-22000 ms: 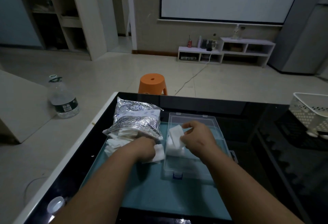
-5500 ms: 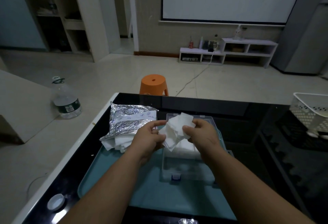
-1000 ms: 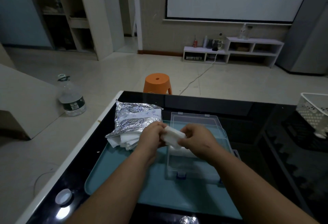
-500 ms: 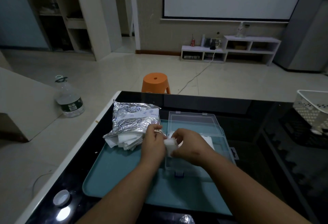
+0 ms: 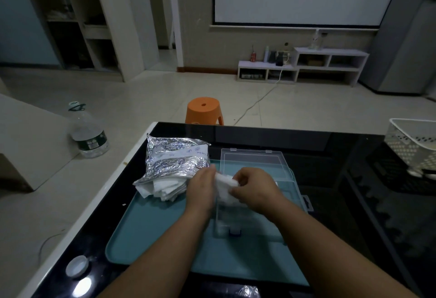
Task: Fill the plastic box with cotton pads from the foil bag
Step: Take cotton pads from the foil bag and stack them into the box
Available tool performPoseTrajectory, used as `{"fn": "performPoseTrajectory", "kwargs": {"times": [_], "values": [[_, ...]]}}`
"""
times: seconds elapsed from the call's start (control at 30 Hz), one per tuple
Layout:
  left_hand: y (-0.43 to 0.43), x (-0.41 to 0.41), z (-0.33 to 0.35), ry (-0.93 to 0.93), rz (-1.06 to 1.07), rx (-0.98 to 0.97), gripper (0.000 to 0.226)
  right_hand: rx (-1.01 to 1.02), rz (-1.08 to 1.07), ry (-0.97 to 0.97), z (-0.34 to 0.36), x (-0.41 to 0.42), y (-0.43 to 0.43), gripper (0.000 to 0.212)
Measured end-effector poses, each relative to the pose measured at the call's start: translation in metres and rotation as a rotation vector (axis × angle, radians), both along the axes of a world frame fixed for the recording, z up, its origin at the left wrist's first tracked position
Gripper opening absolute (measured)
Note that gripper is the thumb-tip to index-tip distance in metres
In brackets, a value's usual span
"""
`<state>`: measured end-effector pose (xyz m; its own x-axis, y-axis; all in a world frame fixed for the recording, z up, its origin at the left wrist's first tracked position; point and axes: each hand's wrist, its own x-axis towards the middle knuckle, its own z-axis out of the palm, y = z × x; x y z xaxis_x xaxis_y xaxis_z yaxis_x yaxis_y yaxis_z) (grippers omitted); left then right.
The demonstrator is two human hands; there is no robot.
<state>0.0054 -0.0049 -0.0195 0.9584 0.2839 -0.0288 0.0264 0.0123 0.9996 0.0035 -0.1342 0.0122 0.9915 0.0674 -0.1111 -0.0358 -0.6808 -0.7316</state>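
Head view: left hand (image 5: 202,190) and right hand (image 5: 256,189), fingers curled, together pinch a stack of cotton pads (image 5: 224,183) over the left side of the open plastic box (image 5: 238,217). The foil bag (image 5: 175,159) lies just left on the teal tray (image 5: 151,231). Step in hand: loading. The next move likely calls for lowering the stack flat inside.

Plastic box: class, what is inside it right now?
White cotton pads, held by the left hand and right hand, at its left side. The near end of the box looks bare. The right hand hides the middle.
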Motion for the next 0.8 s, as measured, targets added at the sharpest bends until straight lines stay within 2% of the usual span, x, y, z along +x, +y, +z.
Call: {"fn": "performPoseTrajectory", "kwargs": {"times": [0.07, 0.13, 0.23, 0.33, 0.43, 0.6, 0.8], "values": [[-0.003, 0.003, 0.002, 0.013, -0.012, -0.192, 0.019, 0.142, -0.09, 0.047, 0.003, 0.001, -0.008, 0.013], [-0.007, 0.004, 0.002, 0.038, -0.073, -0.28, 0.016, 0.252, -0.133, 0.094, 0.005, 0.0, -0.015, 0.013], [-0.014, 0.009, 0.003, 0.049, -0.134, -0.191, 0.037, 0.297, -0.147, 0.127, 0.008, 0.0, -0.025, 0.024], [-0.022, 0.013, 0.007, 0.062, -0.207, -0.115, 0.042, 0.219, -0.106, 0.102, 0.012, 0.003, -0.041, 0.027], [-0.036, 0.016, 0.012, 0.077, -0.293, -0.088, 0.038, 0.198, -0.101, 0.063, 0.016, 0.006, -0.059, 0.025], [-0.067, 0.02, 0.015, 0.158, -0.31, 0.055, 0.026, 0.183, -0.167, 0.041, 0.015, 0.008, -0.087, 0.012], [-0.102, 0.029, 0.013, 0.152, -0.353, 0.29, 0.014, -0.033, -0.263, 0.012, 0.005, 0.015, -0.112, 0.008]]}}
